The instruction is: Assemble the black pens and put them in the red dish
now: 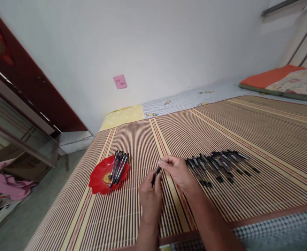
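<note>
A black pen (pixel 157 171) is held between my two hands above the striped mat. My left hand (pixel 150 191) is closed around its body. At the pen's upper end, the fingers of my right hand (pixel 178 172) are pinched together; most of the pen is hidden by the fingers. Right of my hands, several black pens (pixel 216 165) lie side by side in a slanted row. To the left stands a red scalloped plate (pixel 97 178), with several clear-barrelled black pens (pixel 120 167) resting across its right side.
The striped bamboo mat (pixel 132 216) covers the bed and drops off on the left toward the floor (pixel 54 188). Behind it rises a white wall with a pink note (pixel 120 81). A folded orange quilt (pixel 273 78) lies at the far right.
</note>
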`<state>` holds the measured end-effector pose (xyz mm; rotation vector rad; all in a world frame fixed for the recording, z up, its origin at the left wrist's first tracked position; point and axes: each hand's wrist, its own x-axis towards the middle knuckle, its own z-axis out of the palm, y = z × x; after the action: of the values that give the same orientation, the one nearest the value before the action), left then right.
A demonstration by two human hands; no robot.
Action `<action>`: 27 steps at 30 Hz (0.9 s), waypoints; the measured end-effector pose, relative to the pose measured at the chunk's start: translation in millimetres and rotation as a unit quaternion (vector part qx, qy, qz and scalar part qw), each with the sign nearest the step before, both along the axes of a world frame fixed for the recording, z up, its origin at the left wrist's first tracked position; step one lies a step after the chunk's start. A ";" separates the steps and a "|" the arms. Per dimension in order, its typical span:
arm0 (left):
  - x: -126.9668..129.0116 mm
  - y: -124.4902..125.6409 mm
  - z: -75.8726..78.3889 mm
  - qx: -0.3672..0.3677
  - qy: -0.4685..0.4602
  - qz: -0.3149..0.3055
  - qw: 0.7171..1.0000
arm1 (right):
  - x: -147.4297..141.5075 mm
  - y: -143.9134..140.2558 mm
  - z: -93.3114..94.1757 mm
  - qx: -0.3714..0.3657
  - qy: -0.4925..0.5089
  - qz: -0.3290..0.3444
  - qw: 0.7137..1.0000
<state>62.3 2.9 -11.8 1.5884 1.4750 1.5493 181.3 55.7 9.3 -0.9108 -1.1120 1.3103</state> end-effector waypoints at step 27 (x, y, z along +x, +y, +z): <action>-19.5 15.3 -4.8 -0.133 -0.374 -0.041 0.917 | -8.1 -8.9 -14.5 0.030 -0.625 -0.013 0.780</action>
<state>42.8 18.2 -16.6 0.7457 1.0933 1.5685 173.2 46.8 -5.2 -1.8228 -2.0899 0.4865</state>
